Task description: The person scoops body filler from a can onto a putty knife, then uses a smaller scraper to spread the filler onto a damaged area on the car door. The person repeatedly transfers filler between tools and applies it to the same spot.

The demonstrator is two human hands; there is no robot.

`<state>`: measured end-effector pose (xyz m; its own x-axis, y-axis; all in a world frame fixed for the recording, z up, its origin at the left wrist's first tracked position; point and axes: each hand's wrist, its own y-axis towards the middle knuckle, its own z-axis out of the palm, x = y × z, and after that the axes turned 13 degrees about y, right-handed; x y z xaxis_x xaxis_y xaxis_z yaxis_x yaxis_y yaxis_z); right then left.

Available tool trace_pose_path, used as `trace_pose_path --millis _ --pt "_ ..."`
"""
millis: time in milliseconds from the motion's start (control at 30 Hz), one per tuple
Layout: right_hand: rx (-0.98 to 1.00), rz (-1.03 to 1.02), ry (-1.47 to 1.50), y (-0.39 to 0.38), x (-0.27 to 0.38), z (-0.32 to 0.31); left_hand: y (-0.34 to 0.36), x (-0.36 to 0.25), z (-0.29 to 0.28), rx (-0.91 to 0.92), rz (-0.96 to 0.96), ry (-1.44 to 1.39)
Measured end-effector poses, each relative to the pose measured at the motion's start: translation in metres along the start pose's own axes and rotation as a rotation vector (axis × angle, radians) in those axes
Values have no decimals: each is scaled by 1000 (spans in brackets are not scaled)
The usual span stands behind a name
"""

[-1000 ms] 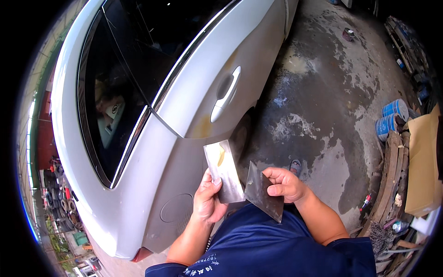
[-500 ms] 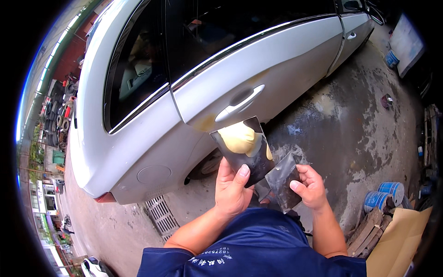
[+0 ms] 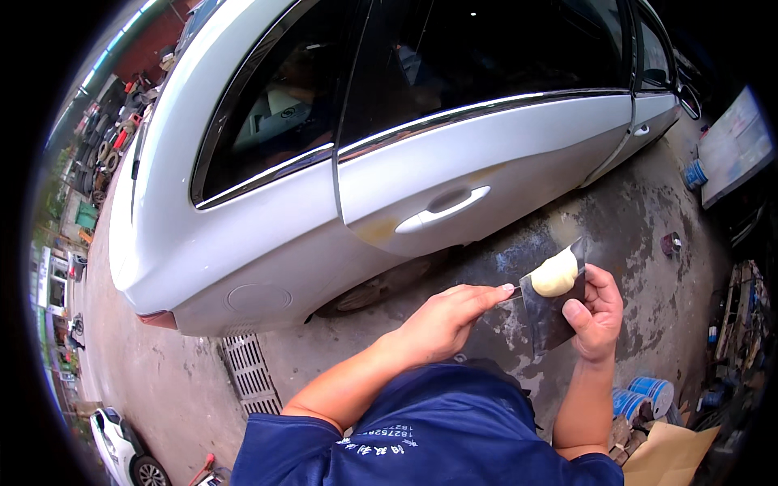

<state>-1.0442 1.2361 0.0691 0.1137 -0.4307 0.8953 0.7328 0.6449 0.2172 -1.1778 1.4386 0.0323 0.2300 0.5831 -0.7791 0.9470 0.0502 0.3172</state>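
Closed around a dark, flat putty spreader (image 3: 551, 324), my right hand (image 3: 598, 320) has its thumb on the near face. A thick mound of pale yellow putty (image 3: 556, 275) sits on the upper part of that spreader. My left hand (image 3: 442, 324) is seen from its back, fingers stretched toward the putty. It grips a second dark spreader, which shows almost edge-on and is mostly hidden. Beyond both hands is the silver car's rear door (image 3: 527, 162) with its white handle (image 3: 444, 211). A yellowish patch (image 3: 379, 232) marks the panel left of the handle.
A rear wheel (image 3: 365, 296) lies below the door. Blue cans (image 3: 652, 393) and brown cardboard (image 3: 673, 454) are at the lower right. A floor grate (image 3: 250, 373) is at the left. A whitish panel (image 3: 736, 146) leans at the far right.
The putty has passed from the left hand's spreader to the right hand's. My left hand has turned back-up and its spreader edge-on. The whole view has shifted.
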Motion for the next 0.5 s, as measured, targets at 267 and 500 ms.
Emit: trace_pose_path --millis 267,500 --pt "704 -39 -169 52 28 15 -6 18 -15 26 -187 -850" --pt "913 -133 -495 86 16 -13 -28 -9 19 -203 -214 -827"
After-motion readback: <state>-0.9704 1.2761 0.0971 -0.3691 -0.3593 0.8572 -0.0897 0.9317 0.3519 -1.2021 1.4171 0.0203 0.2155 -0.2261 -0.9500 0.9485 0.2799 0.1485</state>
